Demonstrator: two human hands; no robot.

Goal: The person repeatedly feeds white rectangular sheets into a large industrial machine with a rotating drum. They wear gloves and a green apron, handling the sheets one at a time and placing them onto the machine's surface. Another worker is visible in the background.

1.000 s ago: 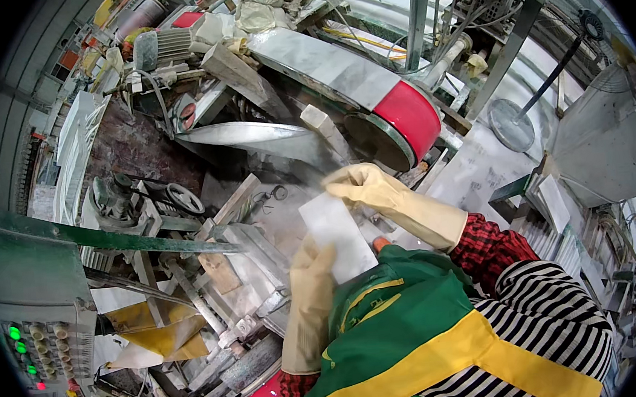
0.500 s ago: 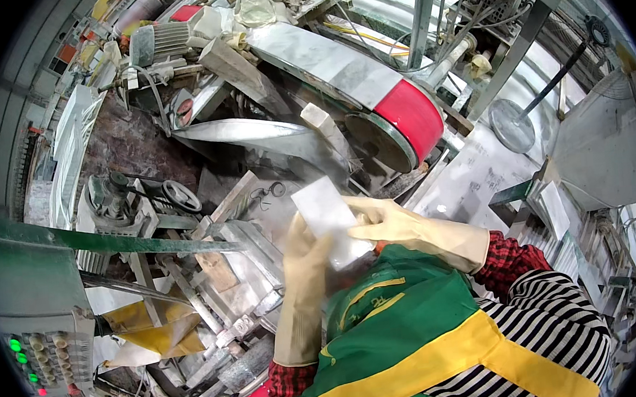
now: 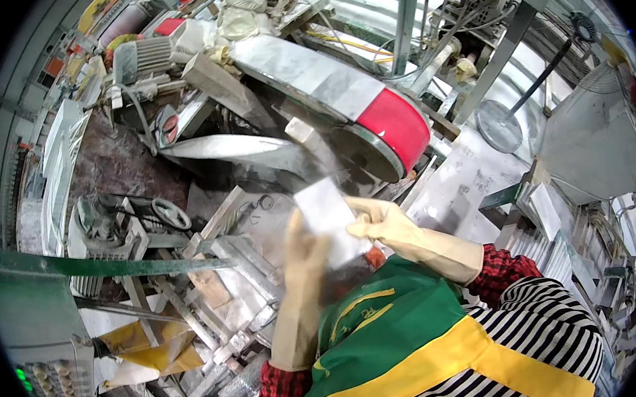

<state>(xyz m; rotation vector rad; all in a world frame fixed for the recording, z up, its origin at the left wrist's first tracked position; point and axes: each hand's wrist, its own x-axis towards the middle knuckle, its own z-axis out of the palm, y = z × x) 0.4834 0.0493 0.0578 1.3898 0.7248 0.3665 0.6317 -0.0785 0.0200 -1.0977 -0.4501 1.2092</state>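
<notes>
Both my hands wear long cream rubber gloves and hold a flat, pale rectangular plate [image 3: 330,219] between them, tilted up in front of my chest. My left hand [image 3: 303,250] grips its left edge and my right hand [image 3: 380,221] grips its right edge. Just beyond the plate runs a belt grinder whose belt [image 3: 307,75] wraps a red wheel [image 3: 401,125]. A green and yellow apron [image 3: 391,343] covers my front.
A dusty machine table with metal brackets [image 3: 229,263] lies left of my hands. A grey control box with green lights [image 3: 41,359] sits at lower left. A motor [image 3: 141,60] and rags crowd the back. Stacked pale plates [image 3: 546,254] stand at right.
I have lifted the plate up and toward my chest, away from the grinder. My hands have moved closer together on its two edges.
</notes>
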